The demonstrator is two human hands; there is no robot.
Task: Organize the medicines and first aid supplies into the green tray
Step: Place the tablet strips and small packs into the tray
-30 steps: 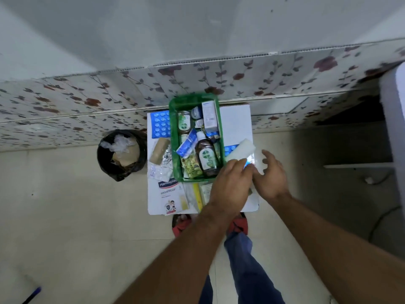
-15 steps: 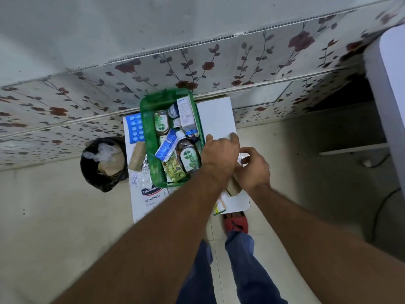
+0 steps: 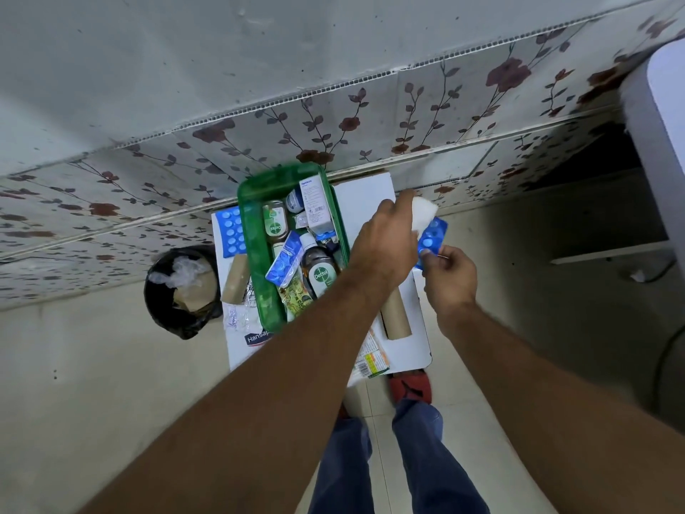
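My left fingers point(image 3: 398, 205) pinched a soft white pad point(image 3: 422, 213); right fingers point(image 3: 430, 255) nipped the blister strip point(image 3: 432, 235). Both looked light; I'd grip the strip's stiff edges.

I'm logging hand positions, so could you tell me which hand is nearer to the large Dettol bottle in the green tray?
Left. The left hand hovers just right of the Dettol bottle, above the tray's right rim; the right hand is farther right, off the tray.

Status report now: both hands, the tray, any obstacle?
Left hand holds white pack. Right hand holds blue blister strip. Green tray crowded; left forearm crosses its near corner.
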